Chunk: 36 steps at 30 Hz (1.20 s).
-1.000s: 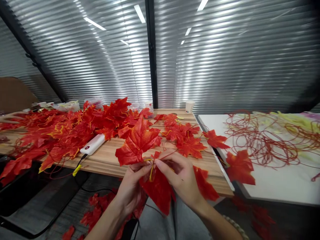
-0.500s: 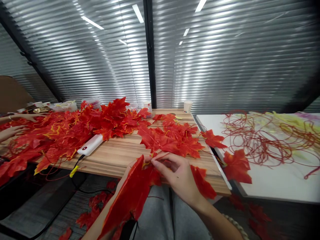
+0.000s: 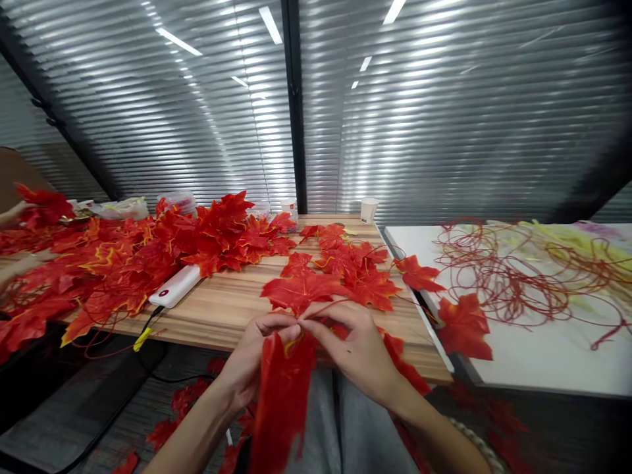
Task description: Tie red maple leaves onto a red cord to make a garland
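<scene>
Head view, both hands at the near edge of the wooden table (image 3: 232,309). L. hand (image 3: 247,359) and r. hand (image 3: 353,349) meet fingertip to fingertip just above the table edge, each pinched shut on the stem end of a red maple leaf (image 3: 281,401), which hangs down from the fingers in front of the person's lap, blade folded lengthwise; a bit of yellow stem shows at its top, betw. the two thumbs. A thin red wire (image 3: 326,306) runs from the pinch point up and to the r., toward a cluster of leaves (image 3: 340,273) lying flat on the table just beyond the hands; whether the wire is also gripped cannot be told. Further leaves trail under the r. wrist. Left half of table: large leaf pile (image 3: 128,257), w/ a white power bank (image 3: 175,286) beside it, its cable w/ yellow tag hanging over the edge. Far edge: paper cup (image 3: 367,210). To the r., a white table (image 3: 533,355) butts against the wooden one, carrying a tangle of red wire (image 3: 518,276) and a single leaf (image 3: 464,326) at its near corner. Far l. edge: another person's hand (image 3: 12,214) holding a leaf up, partly out of frame. Loose leaves on the floor (image 3: 182,411) below.
</scene>
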Motion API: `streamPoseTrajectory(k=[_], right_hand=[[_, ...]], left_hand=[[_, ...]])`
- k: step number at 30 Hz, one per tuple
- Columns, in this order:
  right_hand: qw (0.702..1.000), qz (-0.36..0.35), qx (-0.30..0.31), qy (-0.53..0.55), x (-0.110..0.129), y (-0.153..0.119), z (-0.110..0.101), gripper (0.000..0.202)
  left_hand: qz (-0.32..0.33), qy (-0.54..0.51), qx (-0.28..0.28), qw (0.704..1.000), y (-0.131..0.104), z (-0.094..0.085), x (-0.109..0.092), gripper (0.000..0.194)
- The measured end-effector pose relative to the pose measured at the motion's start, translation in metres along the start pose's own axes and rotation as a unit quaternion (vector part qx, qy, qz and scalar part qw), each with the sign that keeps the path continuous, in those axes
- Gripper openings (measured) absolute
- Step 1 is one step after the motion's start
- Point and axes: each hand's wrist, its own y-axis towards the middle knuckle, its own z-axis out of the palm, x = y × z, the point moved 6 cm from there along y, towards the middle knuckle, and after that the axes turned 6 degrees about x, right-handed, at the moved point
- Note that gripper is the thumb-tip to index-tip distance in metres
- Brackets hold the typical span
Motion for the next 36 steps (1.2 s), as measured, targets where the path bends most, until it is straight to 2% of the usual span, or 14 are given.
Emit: streamPoseTrajectory(k=[8, 17, 20, 25, 31, 36], right_hand=[[0.999, -0.016, 0.039, 0.028, -0.001, 0.002, 0.004, 0.012], [0.999, 0.003, 0.032, 0.027, -0.007, 0.003, 0.005, 0.012], [0.998, 0.03, 0.027, 0.037, -0.011, 0.002, 0.004, 0.008], [0.991, 0.089, 0.01, 0.1, -0.024, -0.002, 0.005, 0.013], [0.986, 0.07, -0.008, 0.151, -0.026, -0.003, 0.003, 0.01], [0.985, 0.069, -0.045, 0.151, -0.026, -0.003, -0.001, 0.009]], left_hand=[[0.056, 0.04, 0.044, 0.997, 0.004, 0.015, -0.009, 0.023], [0.04, 0.065, 0.069, 0.995, 0.008, 0.013, -0.004, 0.025], [0.059, 0.058, 0.051, 0.995, 0.006, 0.012, -0.007, 0.031], [0.055, 0.034, 0.031, 0.997, 0.002, 0.012, -0.009, 0.026], [0.063, 0.019, 0.003, 0.998, -0.004, 0.012, -0.011, 0.027], [0.066, -0.008, -0.018, 0.998, -0.002, 0.005, -0.009, 0.019]])
